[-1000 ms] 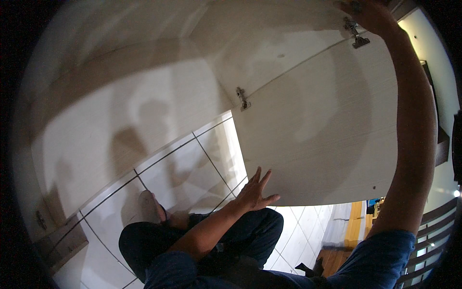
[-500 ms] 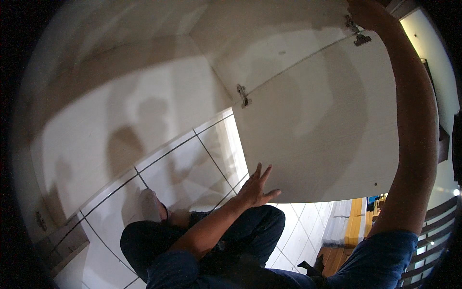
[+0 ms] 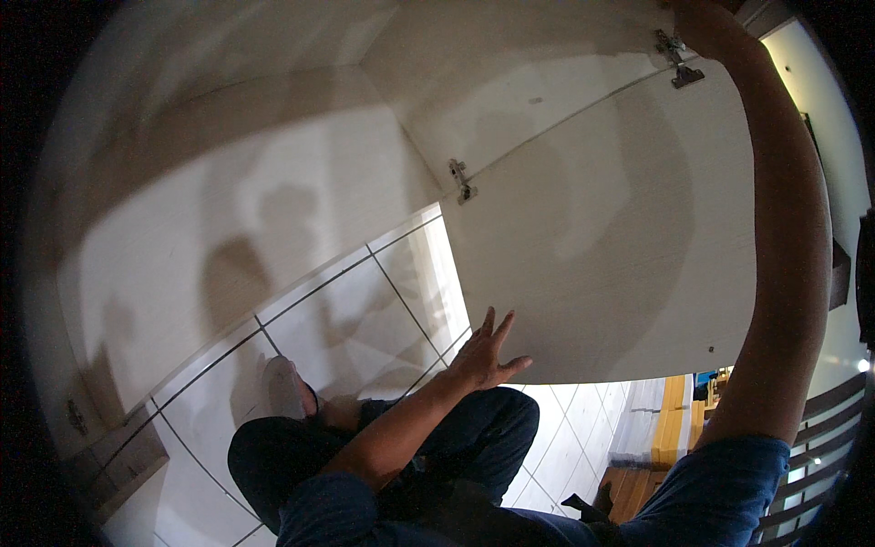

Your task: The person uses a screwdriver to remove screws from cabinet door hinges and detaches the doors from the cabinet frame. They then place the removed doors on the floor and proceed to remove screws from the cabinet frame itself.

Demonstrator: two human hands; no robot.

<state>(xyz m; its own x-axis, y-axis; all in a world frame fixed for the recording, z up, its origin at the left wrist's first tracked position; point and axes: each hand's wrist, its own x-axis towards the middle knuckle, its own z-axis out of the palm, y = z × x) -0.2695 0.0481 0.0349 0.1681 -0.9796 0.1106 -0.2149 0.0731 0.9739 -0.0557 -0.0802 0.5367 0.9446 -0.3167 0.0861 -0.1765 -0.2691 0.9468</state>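
From over here: R. hand (image 3: pixel 711 29) has shifted a bit vs. 1 sec ago. Fingers were stretched out left, above the upper hinge (image 3: pixel 682 66); now they're drawn in, bunched close to it. Contact w/ metal: can't tell.

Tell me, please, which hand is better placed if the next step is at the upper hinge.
Likely the right hand: it is close beside the upper hinge, though partly out of view. The left hand is far lower, spread near the panel.
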